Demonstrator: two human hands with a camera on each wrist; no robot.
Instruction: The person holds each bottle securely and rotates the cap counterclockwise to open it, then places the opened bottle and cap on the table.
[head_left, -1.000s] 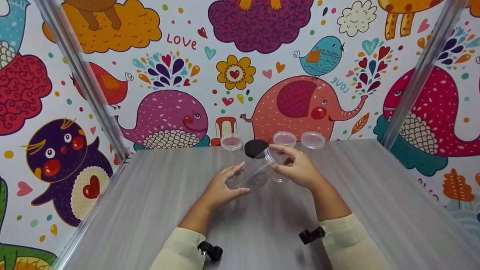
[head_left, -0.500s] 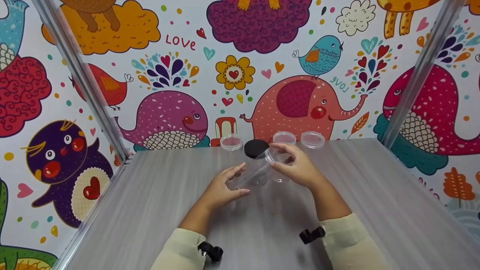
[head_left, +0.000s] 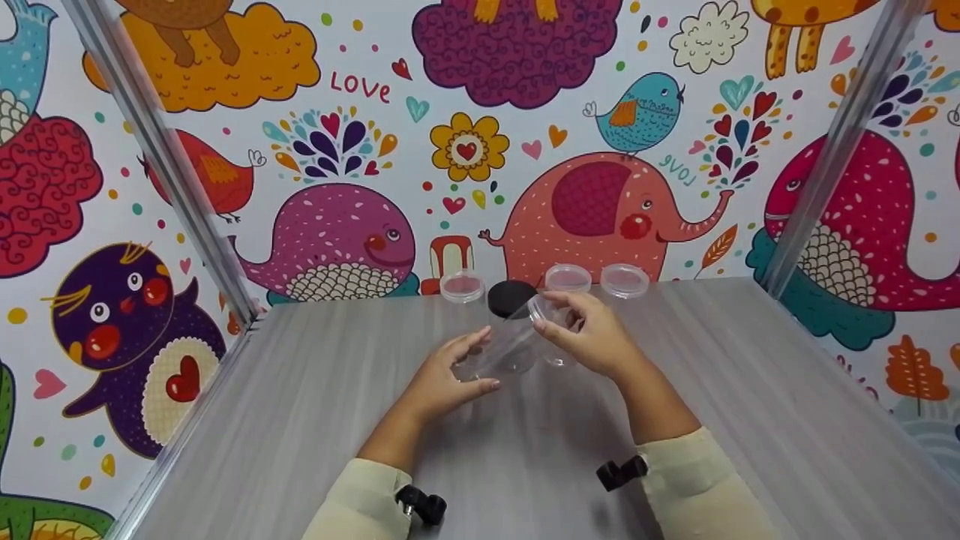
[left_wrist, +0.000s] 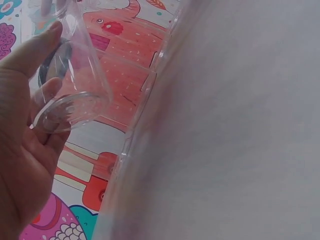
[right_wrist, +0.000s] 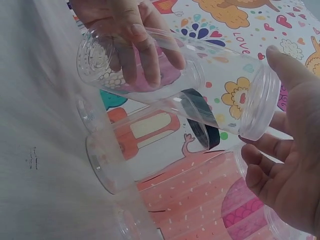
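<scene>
While my left hand (head_left: 441, 379) grips the clear jar (head_left: 501, 346) low | long axis tilted, near left to far right | right hand (head_left: 600, 339) pinches its rim | black-lidded jar (head_left: 512, 298) just beyond

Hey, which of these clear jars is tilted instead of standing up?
The tilted jar held between the left hand and the right hand, in front of the black-lidded jar; that one and the clear-topped jars stand upright.
</scene>
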